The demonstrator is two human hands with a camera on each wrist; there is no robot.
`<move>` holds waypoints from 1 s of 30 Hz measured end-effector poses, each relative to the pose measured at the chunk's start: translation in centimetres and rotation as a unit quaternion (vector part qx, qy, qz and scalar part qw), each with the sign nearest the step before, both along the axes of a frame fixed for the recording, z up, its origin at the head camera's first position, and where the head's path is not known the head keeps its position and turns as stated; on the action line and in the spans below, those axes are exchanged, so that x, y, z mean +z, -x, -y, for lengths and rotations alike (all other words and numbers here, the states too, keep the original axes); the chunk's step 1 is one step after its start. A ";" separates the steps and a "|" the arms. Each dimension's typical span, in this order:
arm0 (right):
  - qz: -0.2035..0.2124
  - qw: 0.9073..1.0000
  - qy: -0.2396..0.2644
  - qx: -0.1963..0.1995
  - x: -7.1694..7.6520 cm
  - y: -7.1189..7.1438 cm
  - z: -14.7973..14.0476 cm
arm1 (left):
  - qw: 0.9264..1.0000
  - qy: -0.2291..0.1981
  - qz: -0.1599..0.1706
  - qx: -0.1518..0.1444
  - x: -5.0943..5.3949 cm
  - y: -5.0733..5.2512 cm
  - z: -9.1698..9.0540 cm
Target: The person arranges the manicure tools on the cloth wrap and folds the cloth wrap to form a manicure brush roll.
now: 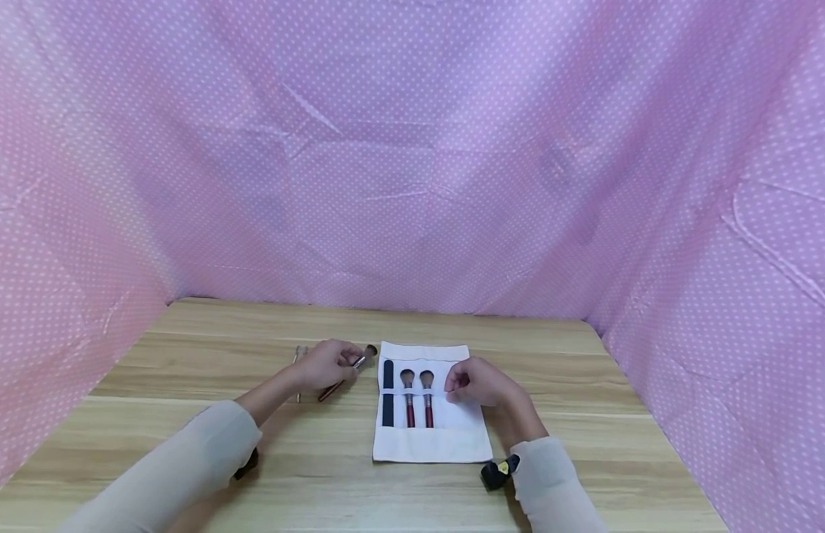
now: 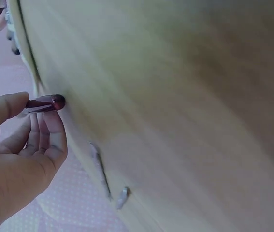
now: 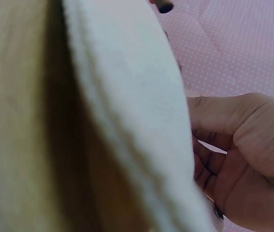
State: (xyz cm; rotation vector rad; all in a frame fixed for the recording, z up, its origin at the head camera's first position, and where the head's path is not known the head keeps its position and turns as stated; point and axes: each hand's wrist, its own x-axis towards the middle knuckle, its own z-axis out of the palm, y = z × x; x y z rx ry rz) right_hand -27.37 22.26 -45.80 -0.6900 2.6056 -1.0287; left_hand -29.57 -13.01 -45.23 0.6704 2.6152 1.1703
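My left hand (image 1: 326,364) pinches a makeup brush (image 1: 344,381) over the table, left of a white cloth brush roll (image 1: 432,446). The brush slants with its dark bristles up and to the right; its red handle end (image 2: 52,102) shows in the left wrist view. Over the right part of the roll, my right hand (image 1: 482,381) has curled fingers and pinches the white elastic strap (image 1: 439,392). In the right wrist view the roll's edge (image 3: 141,87) partly hides the fingertips. Under the strap lie two red-handled brushes (image 1: 409,403) and a black flat strip (image 1: 388,392).
Two slim pale tools, one of them a thin stick (image 1: 298,370), lie on the wooden table (image 1: 306,459) by my left hand. Pink dotted cloth (image 1: 412,185) hangs around the back and sides of the table.
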 end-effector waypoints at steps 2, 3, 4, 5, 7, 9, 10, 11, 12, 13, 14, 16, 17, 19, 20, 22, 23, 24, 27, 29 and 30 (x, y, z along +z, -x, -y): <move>0.001 1.000 0.002 0.002 0.0 0.0 0.0 | 1.000 -0.015 0.012 -0.002 0.2 0.1 -0.2; 0.001 1.000 0.003 0.002 -0.1 0.0 0.0 | 0.999 -0.023 0.021 -0.001 0.3 0.1 -0.2; 0.001 1.000 0.005 0.003 -0.1 0.0 -0.1 | 0.999 -0.034 0.031 0.001 0.4 0.1 -0.3; 0.002 1.000 0.006 0.004 -0.1 0.0 0.0 | 0.998 -0.043 0.041 0.002 0.6 0.2 -0.4; 0.002 1.000 0.007 0.004 -0.2 0.0 0.0 | 0.996 -0.064 0.057 0.005 0.8 0.3 -0.7; 0.001 1.000 0.007 0.003 -0.2 0.0 0.0 | 0.994 -0.081 0.074 0.015 1.1 0.3 -1.0; 0.002 1.000 0.007 0.002 -0.2 0.0 0.0 | 0.993 -0.090 0.080 0.017 1.2 0.4 -1.1; 0.004 1.000 0.005 0.000 -0.2 0.0 0.0 | 0.991 -0.097 0.087 0.022 1.2 0.4 -1.3; 0.003 1.000 0.006 0.001 -0.2 0.0 0.0 | 0.990 -0.103 0.089 0.023 1.3 0.4 -1.5; 0.003 1.000 0.006 0.000 -0.2 0.0 0.0 | 0.989 -0.109 0.094 0.027 1.3 0.5 -1.7; 0.005 1.000 0.005 -0.001 -0.1 0.0 0.0 | 0.988 -0.115 0.097 0.029 1.3 0.6 -2.0; 0.009 1.000 0.005 -0.003 -0.1 0.0 -0.1 | 0.987 -0.124 0.097 0.032 1.3 0.8 -2.4; 0.010 1.000 0.005 -0.004 -0.1 0.0 -0.1 | 0.986 -0.126 0.098 0.038 1.3 1.0 -2.7; 0.011 1.000 0.005 -0.004 -0.1 -0.1 -0.1 | 0.986 -0.132 0.096 0.043 1.3 1.2 -3.3; 0.012 1.000 0.005 -0.005 -0.1 -0.1 -0.1 | 0.984 -0.140 0.098 0.046 1.3 1.4 -3.7; 0.013 1.000 0.005 -0.005 0.0 -0.1 -0.1 | 0.980 -0.160 0.109 0.052 1.1 1.7 -4.4; 0.013 1.000 0.004 -0.005 0.0 -0.2 -0.2 | 0.977 -0.170 0.114 0.055 1.0 1.9 -4.8; 0.011 1.000 0.005 -0.004 0.0 -0.2 -0.2 | 0.973 -0.186 0.123 0.056 0.9 2.0 -5.3; 0.013 1.000 0.005 -0.005 0.1 -0.2 -0.2 | 0.957 -0.233 0.156 0.071 0.5 2.5 -6.6; 0.011 1.000 0.005 -0.005 0.0 -0.2 -0.2 | 0.948 -0.254 0.171 0.084 0.4 2.6 -7.5; 0.011 1.000 0.006 -0.004 0.0 -0.2 -0.2 | 0.943 -0.267 0.178 0.090 0.4 2.6 -8.0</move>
